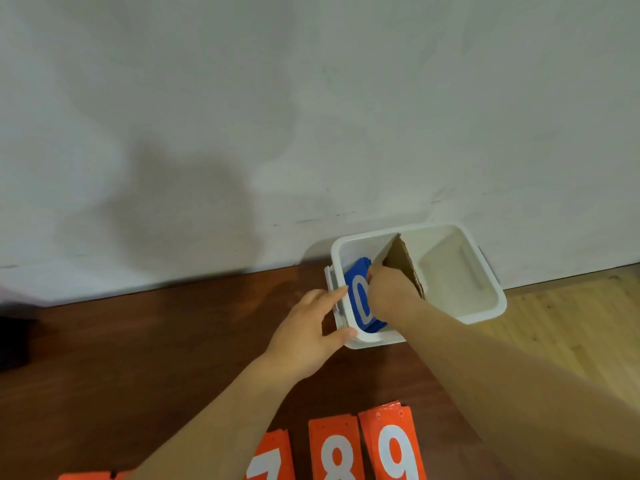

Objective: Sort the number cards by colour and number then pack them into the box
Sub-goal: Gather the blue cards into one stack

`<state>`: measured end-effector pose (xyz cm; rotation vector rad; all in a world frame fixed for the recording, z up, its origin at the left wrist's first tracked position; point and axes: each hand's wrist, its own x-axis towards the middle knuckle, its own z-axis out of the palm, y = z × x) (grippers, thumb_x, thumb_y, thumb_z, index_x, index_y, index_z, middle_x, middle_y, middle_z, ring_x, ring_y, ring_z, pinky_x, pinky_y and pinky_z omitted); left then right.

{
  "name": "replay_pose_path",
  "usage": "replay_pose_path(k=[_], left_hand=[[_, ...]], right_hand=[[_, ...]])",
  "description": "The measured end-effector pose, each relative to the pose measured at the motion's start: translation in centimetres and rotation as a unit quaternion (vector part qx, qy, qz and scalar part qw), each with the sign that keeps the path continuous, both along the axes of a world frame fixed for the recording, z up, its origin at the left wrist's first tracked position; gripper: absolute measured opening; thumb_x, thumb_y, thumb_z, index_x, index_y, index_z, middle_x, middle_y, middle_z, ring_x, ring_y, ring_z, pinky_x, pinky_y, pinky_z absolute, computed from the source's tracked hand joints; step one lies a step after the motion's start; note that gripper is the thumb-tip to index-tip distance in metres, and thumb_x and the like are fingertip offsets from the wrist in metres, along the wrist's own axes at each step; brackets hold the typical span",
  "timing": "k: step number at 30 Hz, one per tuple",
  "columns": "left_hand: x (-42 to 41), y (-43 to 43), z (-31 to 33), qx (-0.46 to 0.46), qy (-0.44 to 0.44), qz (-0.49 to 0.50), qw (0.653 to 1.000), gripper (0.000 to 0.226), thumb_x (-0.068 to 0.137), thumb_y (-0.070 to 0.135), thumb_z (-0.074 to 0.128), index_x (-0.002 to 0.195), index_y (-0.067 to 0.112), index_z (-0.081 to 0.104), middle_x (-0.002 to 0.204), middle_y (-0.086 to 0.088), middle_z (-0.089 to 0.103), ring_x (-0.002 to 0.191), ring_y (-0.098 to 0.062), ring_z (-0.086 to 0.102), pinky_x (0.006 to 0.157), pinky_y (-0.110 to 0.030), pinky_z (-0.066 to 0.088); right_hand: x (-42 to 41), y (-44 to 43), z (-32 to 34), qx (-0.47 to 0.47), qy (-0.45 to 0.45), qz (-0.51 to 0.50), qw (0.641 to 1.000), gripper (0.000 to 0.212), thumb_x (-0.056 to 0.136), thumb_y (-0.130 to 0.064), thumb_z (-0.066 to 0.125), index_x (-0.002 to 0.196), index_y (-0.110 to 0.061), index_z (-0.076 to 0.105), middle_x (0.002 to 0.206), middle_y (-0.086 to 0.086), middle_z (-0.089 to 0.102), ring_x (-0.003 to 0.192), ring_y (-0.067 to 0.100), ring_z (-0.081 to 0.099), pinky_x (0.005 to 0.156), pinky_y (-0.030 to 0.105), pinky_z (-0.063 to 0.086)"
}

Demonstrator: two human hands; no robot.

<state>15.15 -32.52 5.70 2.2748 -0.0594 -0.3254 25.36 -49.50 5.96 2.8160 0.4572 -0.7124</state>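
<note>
Blue cards (362,299): likely stiff, light stack. Right hand (388,289) grip clasps edge inside box (398,232); left hand (311,327) flat against box.

My right grip (388,289) has its fingertips out of sight behind the blue cards (361,296); the box (485,271) wall hides that stack's lower end, so I cannot count it; the cardboard divider (401,259) disappears behind my knuckles; the orange 7 card (274,457), orange 8 card (334,452) and orange 9 card (394,448) run off the bottom edge; a dark shape (14,337) at the left edge is unreadable.
</note>
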Motion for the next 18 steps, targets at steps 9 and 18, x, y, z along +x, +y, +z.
replay_pose_path(k=[9,18], left_hand=[[-0.3,-0.4,0.2,0.022,0.001,-0.004,1.0,0.076,0.091,0.054,0.067,0.153,0.053,0.024,0.148,0.019,0.037,0.132,-0.003,0.041,0.108,-0.034,0.047],[-0.5,-0.3,0.0,0.041,0.001,-0.009,0.999,0.076,0.092,0.055,0.065,0.153,0.057,0.019,0.149,0.017,0.036,0.134,-0.006,0.04,0.108,-0.037,0.048]], right_hand=[[-0.2,-0.3,-1.2,-0.25,-0.01,0.192,0.949,0.034,0.097,-0.018,0.056,0.131,-0.015,0.056,0.125,0.01,0.06,0.114,0.028,0.058,0.099,0.038,0.05],[-0.7,0.0,0.5,-0.126,0.137,0.096,0.978,0.03,0.104,-0.011,0.046,0.13,-0.004,0.059,0.131,0.013,0.06,0.118,0.028,0.058,0.097,0.034,0.046]])
